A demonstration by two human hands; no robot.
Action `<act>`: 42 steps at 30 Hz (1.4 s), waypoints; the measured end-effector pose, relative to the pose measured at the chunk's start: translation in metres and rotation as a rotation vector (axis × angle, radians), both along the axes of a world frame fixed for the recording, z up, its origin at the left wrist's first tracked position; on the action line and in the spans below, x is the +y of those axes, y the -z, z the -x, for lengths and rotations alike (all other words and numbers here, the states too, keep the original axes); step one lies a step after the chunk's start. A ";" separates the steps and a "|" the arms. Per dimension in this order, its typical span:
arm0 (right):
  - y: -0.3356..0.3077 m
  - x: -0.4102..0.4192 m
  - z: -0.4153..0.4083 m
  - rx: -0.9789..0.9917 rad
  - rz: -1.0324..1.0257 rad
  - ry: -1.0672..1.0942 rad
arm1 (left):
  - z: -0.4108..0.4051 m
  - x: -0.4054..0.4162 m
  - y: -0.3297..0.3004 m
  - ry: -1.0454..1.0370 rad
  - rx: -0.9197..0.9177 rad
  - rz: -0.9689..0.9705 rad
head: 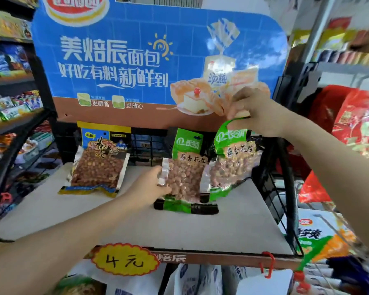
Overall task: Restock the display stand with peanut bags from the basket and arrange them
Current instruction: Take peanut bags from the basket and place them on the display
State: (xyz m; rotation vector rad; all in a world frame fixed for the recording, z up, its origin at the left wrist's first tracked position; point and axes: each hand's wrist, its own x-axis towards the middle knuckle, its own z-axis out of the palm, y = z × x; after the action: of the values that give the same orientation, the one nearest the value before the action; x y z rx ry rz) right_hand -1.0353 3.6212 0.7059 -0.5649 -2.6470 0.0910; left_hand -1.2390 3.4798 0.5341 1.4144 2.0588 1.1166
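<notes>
On the pale shelf (200,231) of the display stand lean three peanut bags. A yellow and blue bag (98,165) lies at the left against the black wire back. A green bag (184,177) stands in the middle; my left hand (151,186) grips its left edge. Right of it a second green bag (230,162) hangs tilted, its bottom on the shelf, and my right hand (256,111) pinches its top edge. The basket is out of view.
A tall blue bread advert board (136,60) rises behind the shelf. A yellow price tag (125,259) hangs on the front edge, with bagged goods below. Stocked shelves stand at the left; red sacks (360,128) and a red hook (268,265) are at the right.
</notes>
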 end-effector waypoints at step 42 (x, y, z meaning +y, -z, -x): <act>0.283 -0.292 -0.268 0.025 0.381 1.112 | -0.261 -0.097 0.087 1.294 0.895 -0.020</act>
State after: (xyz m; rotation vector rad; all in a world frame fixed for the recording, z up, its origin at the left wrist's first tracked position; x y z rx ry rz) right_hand -0.7670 3.3290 0.4233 -2.0123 -1.9279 0.2512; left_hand -0.9779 3.3830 0.4466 2.8511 0.9102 -0.0975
